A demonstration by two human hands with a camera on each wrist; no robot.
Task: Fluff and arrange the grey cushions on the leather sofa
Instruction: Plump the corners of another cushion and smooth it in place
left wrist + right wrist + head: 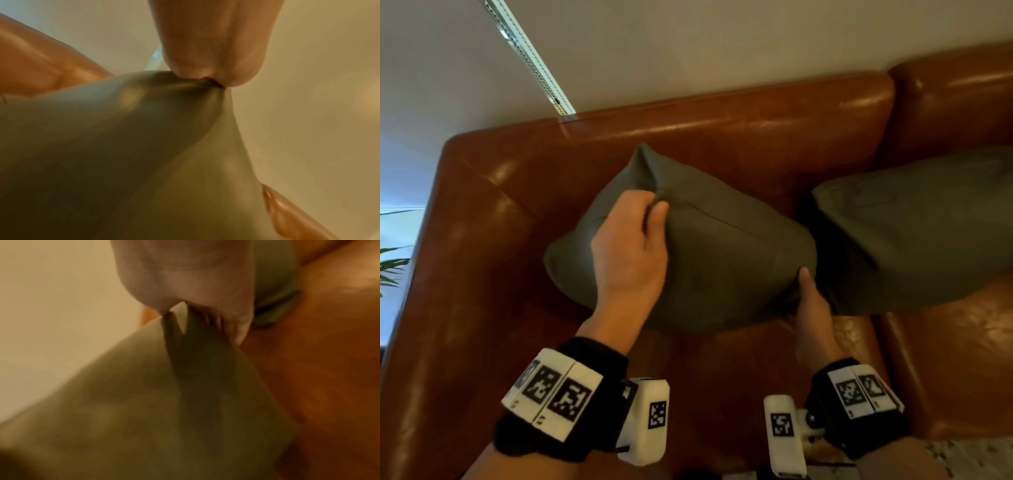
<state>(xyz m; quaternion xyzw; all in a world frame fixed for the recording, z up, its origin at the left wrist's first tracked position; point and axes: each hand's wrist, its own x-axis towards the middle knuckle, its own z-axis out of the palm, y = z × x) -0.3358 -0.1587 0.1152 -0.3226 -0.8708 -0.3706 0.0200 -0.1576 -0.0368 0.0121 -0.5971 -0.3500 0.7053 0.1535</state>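
A grey cushion [715,253] sits tilted over the left seat of the brown leather sofa [482,260], leaning toward the backrest. My left hand [654,209] pinches a fold of fabric along its upper seam; the left wrist view shows the cushion [115,146] bunched between thumb and fingers [195,68]. My right hand [808,294] grips the cushion's lower right corner, thumb on top; in the right wrist view the cushion corner [185,331] runs between thumb and fingers [238,327]. A second grey cushion [914,233] lies on the seat to the right.
The sofa's left armrest [438,308] and backrest [722,126] frame the corner. A white wall [722,44] stands behind. Plant leaves [390,267] show at the far left by a window. A patterned rug [969,459] lies at the bottom right.
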